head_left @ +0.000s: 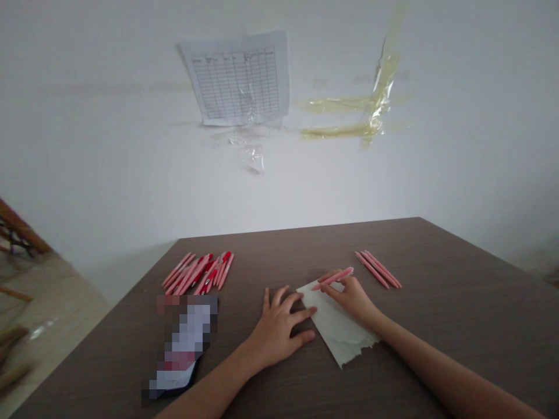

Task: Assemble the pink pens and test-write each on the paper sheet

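My right hand (351, 297) pinches a pink pen (334, 278), its tip resting on a torn white sheet of paper (338, 329) that lies on the brown table (458, 314). My left hand (279, 326) lies flat with its fingers spread, fingertips on the paper's left edge. A pile of several pink and red pens (198, 272) lies to the far left. A small group of pink pens (378, 269) lies just right of my right hand.
A dark phone-like object (181, 349), pixelated, lies near my left forearm. On the white wall behind hang a printed table sheet (239, 78) and strips of yellowish tape (364, 110). Wooden furniture (15, 233) shows at the left edge.
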Motion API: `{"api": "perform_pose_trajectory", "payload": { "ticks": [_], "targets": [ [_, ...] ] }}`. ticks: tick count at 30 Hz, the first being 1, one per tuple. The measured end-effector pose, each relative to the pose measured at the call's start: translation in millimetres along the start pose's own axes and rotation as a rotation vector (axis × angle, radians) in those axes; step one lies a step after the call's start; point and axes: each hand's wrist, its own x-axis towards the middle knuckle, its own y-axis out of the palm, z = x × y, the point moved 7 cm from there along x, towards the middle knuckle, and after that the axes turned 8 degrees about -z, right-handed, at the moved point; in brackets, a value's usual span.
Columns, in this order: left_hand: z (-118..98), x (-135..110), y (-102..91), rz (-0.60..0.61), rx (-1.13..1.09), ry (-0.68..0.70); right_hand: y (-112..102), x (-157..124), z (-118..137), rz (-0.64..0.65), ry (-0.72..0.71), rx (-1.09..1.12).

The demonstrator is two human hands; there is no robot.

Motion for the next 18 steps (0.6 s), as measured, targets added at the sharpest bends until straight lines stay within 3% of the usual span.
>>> {"api": "perform_pose_trajectory", "payload": {
  "ticks": [18],
  "targets": [
    [1.8, 3.2, -8.4, -0.082, 0.014, -0.113, 10.5, -4.0, 1.5, 0.095, -0.004, 0.036]
  ]
}}
